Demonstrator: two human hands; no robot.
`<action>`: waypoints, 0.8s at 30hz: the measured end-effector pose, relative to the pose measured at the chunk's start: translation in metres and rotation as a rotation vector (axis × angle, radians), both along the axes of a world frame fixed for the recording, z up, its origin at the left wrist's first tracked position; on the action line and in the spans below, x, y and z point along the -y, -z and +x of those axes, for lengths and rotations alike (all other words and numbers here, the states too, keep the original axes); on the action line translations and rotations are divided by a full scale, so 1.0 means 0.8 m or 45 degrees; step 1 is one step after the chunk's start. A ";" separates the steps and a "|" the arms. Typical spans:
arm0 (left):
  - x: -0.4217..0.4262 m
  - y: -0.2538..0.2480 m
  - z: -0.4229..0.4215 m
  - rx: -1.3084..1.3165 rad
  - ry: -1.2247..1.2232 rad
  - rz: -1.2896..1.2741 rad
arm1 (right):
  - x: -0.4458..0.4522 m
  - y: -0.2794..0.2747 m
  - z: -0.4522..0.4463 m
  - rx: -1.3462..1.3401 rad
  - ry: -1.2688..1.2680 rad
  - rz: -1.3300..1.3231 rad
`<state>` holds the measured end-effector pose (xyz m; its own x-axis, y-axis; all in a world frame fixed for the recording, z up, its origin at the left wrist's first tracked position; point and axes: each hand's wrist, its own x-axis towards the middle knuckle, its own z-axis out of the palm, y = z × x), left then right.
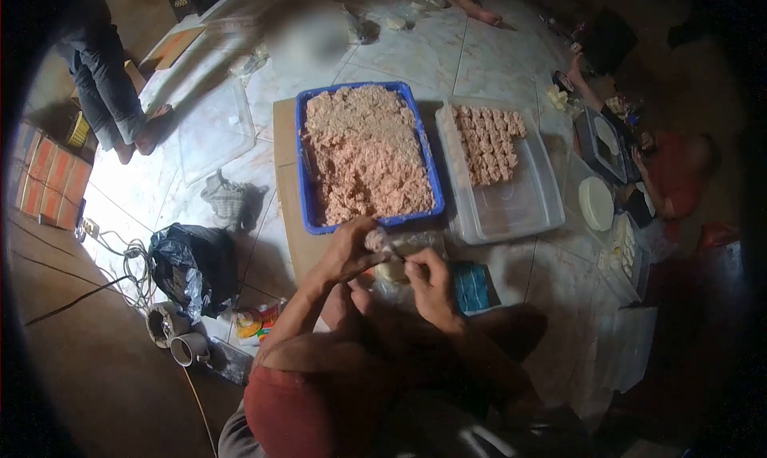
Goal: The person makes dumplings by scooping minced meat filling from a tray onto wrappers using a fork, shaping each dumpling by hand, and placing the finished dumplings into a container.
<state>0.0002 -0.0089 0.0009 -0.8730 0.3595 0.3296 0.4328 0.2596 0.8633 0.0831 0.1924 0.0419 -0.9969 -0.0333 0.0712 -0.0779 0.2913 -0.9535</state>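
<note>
My left hand point(351, 249) is closed around a small lump of pinkish minced meat point(374, 240), just off the near edge of a blue tub point(441, 188). That tub is heaped with the same minced filling point(367, 146), scooped lower toward me. Close by, my right hand point(430, 282) is pinched at the lump's side; a thin thing seems to be between its fingers, too small to name. Under both hands lies clear plastic with something pale point(391, 271). To the right, a clear plastic box point(519, 210) holds rows of shaped meat pieces point(487, 142).
Cardboard point(285, 178) lies under the tub. At left are a black plastic bag point(192, 266), a mug point(190, 349), cables and a cloth point(228, 201). A teal cloth-like item point(471, 286) is near my right knee. One person stands at left; another in red sits right, by a white disc point(596, 204).
</note>
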 end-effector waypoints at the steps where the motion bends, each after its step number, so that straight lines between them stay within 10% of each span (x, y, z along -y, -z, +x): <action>1: 0.000 -0.024 0.005 0.027 0.060 0.166 | -0.004 0.001 -0.002 0.030 0.074 -0.091; 6: 0.018 -0.031 -0.002 0.350 0.080 -0.349 | 0.002 0.003 -0.025 -0.135 -0.069 0.187; 13: -0.008 -0.027 0.015 0.673 -0.024 0.584 | 0.017 -0.045 -0.127 -0.200 -0.279 0.712; 19: -0.044 -0.061 0.042 0.712 0.010 0.993 | -0.010 -0.034 -0.087 -0.041 -0.235 0.482; 24: -0.050 -0.048 0.050 0.842 0.209 0.326 | -0.162 -0.065 -0.113 -0.238 0.166 0.359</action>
